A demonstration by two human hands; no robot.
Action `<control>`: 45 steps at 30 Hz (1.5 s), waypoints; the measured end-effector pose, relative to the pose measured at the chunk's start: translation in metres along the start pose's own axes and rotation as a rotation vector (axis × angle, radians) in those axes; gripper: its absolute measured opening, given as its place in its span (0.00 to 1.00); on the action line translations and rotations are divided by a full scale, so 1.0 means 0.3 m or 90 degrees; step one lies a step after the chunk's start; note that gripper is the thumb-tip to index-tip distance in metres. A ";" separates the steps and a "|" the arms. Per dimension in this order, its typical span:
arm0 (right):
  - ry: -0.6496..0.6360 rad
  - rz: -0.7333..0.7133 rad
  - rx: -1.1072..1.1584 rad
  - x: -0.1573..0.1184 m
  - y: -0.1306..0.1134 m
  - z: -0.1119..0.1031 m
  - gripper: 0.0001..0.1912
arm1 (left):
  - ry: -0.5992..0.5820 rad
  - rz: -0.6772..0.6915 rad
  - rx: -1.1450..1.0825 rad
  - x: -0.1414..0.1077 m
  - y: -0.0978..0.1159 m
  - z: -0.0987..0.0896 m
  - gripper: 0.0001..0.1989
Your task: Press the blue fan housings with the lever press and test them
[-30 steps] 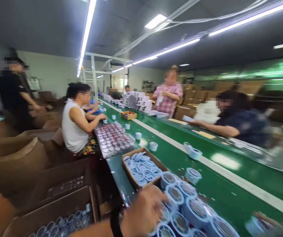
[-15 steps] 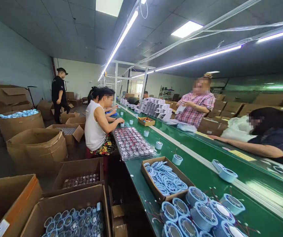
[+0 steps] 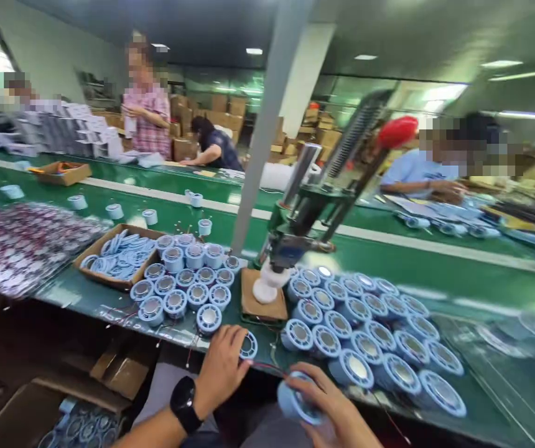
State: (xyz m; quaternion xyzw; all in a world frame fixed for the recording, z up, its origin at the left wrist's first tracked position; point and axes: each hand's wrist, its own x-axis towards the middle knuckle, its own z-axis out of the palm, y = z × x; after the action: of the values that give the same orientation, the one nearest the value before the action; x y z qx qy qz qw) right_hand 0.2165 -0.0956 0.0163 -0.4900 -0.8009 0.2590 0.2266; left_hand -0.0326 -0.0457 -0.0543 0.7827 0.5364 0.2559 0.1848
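My right hand [image 3: 330,404] is closed around a light-blue round housing [image 3: 290,398], held just off the table's front edge. With its fingers curled, my left hand [image 3: 223,367] grips the side of another blue round housing [image 3: 249,343] at the edge; its fingers partly cover that piece. A thin dark-red wire [image 3: 267,367] runs between the two hands. Straight ahead stands a hand-lever press [image 3: 290,230] with a red knob and a white round pressing head over a brown pad [image 3: 251,305]. Blue housings with silver discs [image 3: 197,292] stand left of the press, and more housings [image 3: 365,342] to the right.
A cardboard tray of blue rings [image 3: 81,264] sits left, beside a sheet of small parts [image 3: 29,242]. A grey post [image 3: 267,124] rises behind the press. Co-workers sit and stand across the green belt [image 3: 389,249]. An open box of housings [image 3: 81,429] lies below left.
My view has swung right and down from the line's left side to the press. Both my hands, out of view before, now show with blue housings.
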 end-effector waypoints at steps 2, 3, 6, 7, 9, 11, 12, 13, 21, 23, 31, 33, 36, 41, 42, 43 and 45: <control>-0.023 0.026 0.009 0.019 -0.009 0.085 0.31 | 0.020 0.014 0.016 -0.002 -0.018 -0.003 0.27; -0.009 0.044 0.009 0.035 -0.010 0.121 0.31 | 0.033 0.018 0.026 -0.003 -0.021 -0.002 0.28; 0.069 0.059 0.006 0.070 0.008 0.192 0.29 | 0.066 0.000 0.056 -0.003 -0.014 0.006 0.27; 0.103 0.055 0.008 0.074 0.018 0.207 0.28 | 0.072 -0.008 0.060 -0.002 -0.010 0.009 0.27; 0.170 0.039 0.015 0.072 0.041 0.232 0.26 | 0.073 -0.010 0.052 0.002 -0.007 0.011 0.26; 0.227 0.016 0.025 0.069 0.056 0.260 0.21 | 0.068 0.007 0.028 0.005 -0.011 0.008 0.28; 0.261 0.005 0.029 0.071 0.060 0.276 0.18 | 0.064 0.016 0.013 0.005 -0.016 0.007 0.28; 0.304 -0.007 0.033 0.075 0.061 0.293 0.13 | 0.061 0.024 -0.002 0.005 -0.021 0.007 0.28; 0.503 -0.041 0.121 0.173 0.027 0.385 0.12 | 0.161 -0.092 -0.220 -0.023 0.014 -0.029 0.29; 0.441 -0.060 0.176 0.204 0.015 0.387 0.19 | 0.161 -0.100 -0.245 -0.018 0.039 -0.063 0.33; 0.320 -0.038 0.238 0.293 0.040 0.415 0.37 | 0.116 -0.075 -0.056 0.056 0.092 -0.093 0.36; 0.313 -0.029 0.237 0.293 0.051 0.426 0.37 | 0.103 -0.078 0.001 0.059 0.097 -0.088 0.32; 0.299 -0.019 0.239 0.287 0.056 0.434 0.35 | 0.068 -0.095 0.053 0.060 0.105 -0.095 0.27; 0.287 -0.007 0.256 0.287 0.058 0.429 0.37 | 0.028 -0.119 0.029 0.085 0.112 -0.115 0.23; 0.281 -0.008 0.260 0.288 0.059 0.425 0.37 | 0.018 -0.121 0.017 0.092 0.113 -0.118 0.22; 0.270 -0.011 0.265 0.289 0.062 0.419 0.38 | 0.008 -0.122 0.008 0.099 0.115 -0.120 0.20; 0.241 -0.021 0.277 0.292 0.069 0.406 0.40 | -0.014 -0.134 0.004 0.108 0.118 -0.125 0.18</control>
State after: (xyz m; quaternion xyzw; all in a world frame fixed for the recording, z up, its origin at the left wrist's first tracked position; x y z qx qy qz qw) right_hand 0.1188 -0.0320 -0.0802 -0.4565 -0.6774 0.3251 0.4764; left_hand -0.0191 -0.0274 0.0022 0.7254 0.6143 0.2248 0.2140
